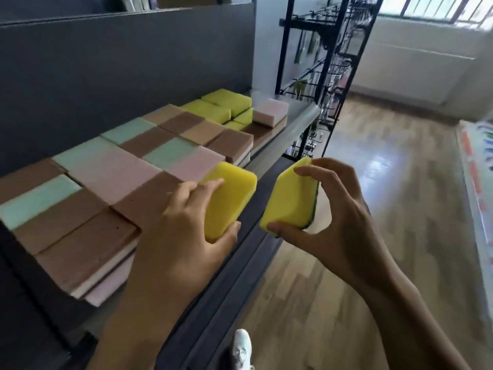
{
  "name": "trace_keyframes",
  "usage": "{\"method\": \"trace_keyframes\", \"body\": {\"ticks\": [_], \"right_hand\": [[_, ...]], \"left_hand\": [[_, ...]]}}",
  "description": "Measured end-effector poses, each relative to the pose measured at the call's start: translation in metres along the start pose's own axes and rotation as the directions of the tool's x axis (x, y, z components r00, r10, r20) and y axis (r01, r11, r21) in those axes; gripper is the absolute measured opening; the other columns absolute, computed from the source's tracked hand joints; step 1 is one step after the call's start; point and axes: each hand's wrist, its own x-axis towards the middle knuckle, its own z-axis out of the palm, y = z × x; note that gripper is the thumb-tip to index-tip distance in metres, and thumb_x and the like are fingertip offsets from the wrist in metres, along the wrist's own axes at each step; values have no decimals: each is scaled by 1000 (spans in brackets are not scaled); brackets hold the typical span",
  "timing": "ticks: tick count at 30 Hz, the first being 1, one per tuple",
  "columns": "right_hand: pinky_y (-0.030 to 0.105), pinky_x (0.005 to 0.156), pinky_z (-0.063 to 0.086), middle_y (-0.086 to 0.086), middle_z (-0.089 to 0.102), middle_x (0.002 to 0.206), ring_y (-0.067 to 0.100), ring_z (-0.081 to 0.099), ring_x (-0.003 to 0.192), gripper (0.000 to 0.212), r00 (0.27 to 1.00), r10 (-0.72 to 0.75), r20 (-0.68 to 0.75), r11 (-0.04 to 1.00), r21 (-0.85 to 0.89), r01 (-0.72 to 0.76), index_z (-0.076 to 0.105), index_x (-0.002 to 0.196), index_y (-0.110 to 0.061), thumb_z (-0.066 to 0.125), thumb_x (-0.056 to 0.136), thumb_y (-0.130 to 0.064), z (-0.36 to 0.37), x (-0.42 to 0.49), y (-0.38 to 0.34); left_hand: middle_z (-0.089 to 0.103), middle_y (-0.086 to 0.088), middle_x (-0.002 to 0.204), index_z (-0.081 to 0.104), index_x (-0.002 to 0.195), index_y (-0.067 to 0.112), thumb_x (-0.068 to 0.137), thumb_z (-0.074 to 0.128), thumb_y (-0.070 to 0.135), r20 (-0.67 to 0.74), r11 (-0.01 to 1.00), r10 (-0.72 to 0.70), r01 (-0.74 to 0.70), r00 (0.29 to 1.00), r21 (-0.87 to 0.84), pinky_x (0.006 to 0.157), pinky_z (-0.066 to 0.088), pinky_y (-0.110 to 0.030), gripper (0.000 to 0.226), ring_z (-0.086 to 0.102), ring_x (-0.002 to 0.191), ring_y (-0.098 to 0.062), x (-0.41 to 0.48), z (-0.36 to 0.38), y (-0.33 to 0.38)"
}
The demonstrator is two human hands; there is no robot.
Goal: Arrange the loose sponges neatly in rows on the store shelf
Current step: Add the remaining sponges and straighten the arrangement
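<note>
Each of my hands holds a yellow sponge in front of the shelf's front edge. My left hand [181, 228] grips one yellow sponge [229, 198] between thumb and fingers, just off the shelf. My right hand [338, 214] pinches a second yellow sponge [292, 198] with a dark green scouring back, out over the floor. On the grey shelf [290, 129] brown, pink and mint sponges [112, 172] lie in tight rows. At the far end sit several yellow sponges [213, 109], and a pink sponge [270, 112] lies askew on top.
A dark back panel [120, 70] rises behind the shelf. A black wire rack [325, 65] with hanging goods stands past the shelf's far end. Wooden floor [373, 182] stretches to the right, and my white shoe [241, 348] shows below. Another display [477, 188] edges the right side.
</note>
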Motion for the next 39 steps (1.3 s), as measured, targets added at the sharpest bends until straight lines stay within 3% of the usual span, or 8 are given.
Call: {"method": "trace_keyframes", "body": {"ticks": [5, 8, 13, 22, 27, 36, 39], "right_hand": [[31, 96, 48, 1, 41, 139, 20, 46, 127, 86, 1000, -8, -8, 1000, -5, 8, 51, 133, -23, 80, 63, -63, 15, 55, 41], [28, 95, 47, -1, 40, 140, 18, 45, 127, 86, 999, -32, 13, 999, -9, 32, 48, 134, -26, 77, 64, -67, 25, 91, 66], [23, 93, 42, -4, 39, 139, 16, 44, 126, 86, 999, -23, 28, 1000, -14, 23, 45, 135, -31, 75, 64, -70, 36, 139, 113], [34, 97, 48, 4, 44, 136, 21, 46, 126, 85, 997, -72, 5, 996, 49, 72, 51, 132, -16, 69, 69, -71, 43, 223, 212], [35, 99, 47, 3, 43, 137, 21, 44, 129, 84, 989, -139, 42, 982, 139, 132, 52, 132, -17, 69, 70, -71, 45, 283, 280], [15, 99, 40, 2, 41, 138, 13, 42, 129, 80, 978, -172, 120, 957, 256, 137, 51, 133, -19, 74, 69, -62, 34, 374, 390], [18, 99, 43, 3, 42, 138, 14, 43, 128, 80, 973, -195, 127, 948, 277, 154, 51, 132, -16, 75, 69, -60, 34, 392, 416]], "left_hand": [[47, 5, 132, 43, 139, 37, 77, 59, 57, -5, 1000, -3, 4, 1000, 22, 76, 45, -33, 67, 47, 104, -13, 62, 28, -3], [46, 5, 135, 43, 141, 37, 77, 56, 58, -8, 997, -36, 36, 999, 61, 82, 41, -31, 69, 47, 113, -16, 96, 42, -1], [49, 3, 135, 43, 141, 37, 78, 61, 59, -5, 993, -63, 64, 998, 104, 78, 47, -35, 68, 51, 112, -20, 151, 69, 3], [51, 2, 135, 47, 138, 36, 75, 58, 55, -38, 983, -134, 138, 990, 124, 80, 51, -41, 67, 53, 112, -23, 236, 120, 27], [53, 1, 132, 48, 138, 32, 76, 59, 53, -113, 965, -184, 201, 976, 168, 84, 49, -39, 66, 54, 115, -23, 301, 165, 48], [52, 2, 128, 47, 138, 27, 79, 58, 52, -162, 941, -220, 253, 962, 224, 84, 50, -35, 65, 53, 111, -20, 413, 236, 83], [52, 1, 127, 46, 138, 25, 80, 57, 52, -142, 925, -241, 272, 960, 265, 82, 50, -36, 65, 54, 109, -21, 439, 257, 88]]}}
